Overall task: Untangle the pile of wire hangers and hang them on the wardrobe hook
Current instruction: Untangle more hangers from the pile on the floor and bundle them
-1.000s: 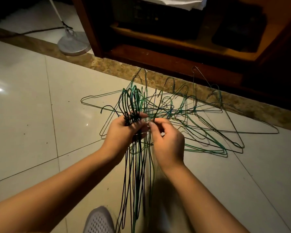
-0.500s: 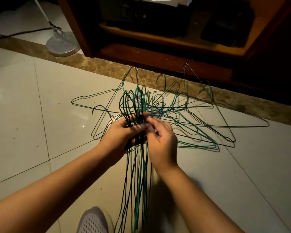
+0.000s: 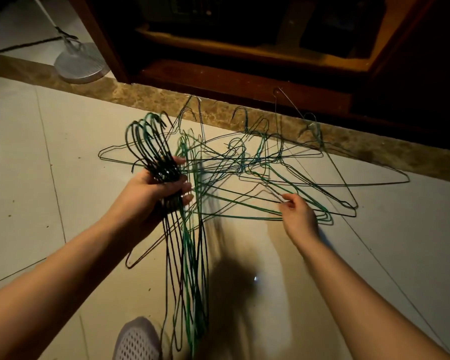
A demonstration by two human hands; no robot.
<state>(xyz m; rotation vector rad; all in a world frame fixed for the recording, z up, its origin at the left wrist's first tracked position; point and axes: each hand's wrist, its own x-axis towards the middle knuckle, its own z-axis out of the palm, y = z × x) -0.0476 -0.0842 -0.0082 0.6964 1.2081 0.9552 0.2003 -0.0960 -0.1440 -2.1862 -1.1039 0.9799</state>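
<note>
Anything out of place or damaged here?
Only the expected mess: loose hangers lie interlocked on the floor by the wardrobe. Left hand grips a neat bundle; right hand pinches one loose wire. No visible breakage.

One head cam, wide-angle, looks fwd & down at tiled floor [image 3: 31, 203]; close over left hand [image 3: 146, 196], right hand [image 3: 300, 216], hangers [image 3: 166, 171]; wardrobe [image 3: 244, 79] at top.

Round stand base [image 3: 81, 64], mesh shoe [image 3: 137, 339]
</note>
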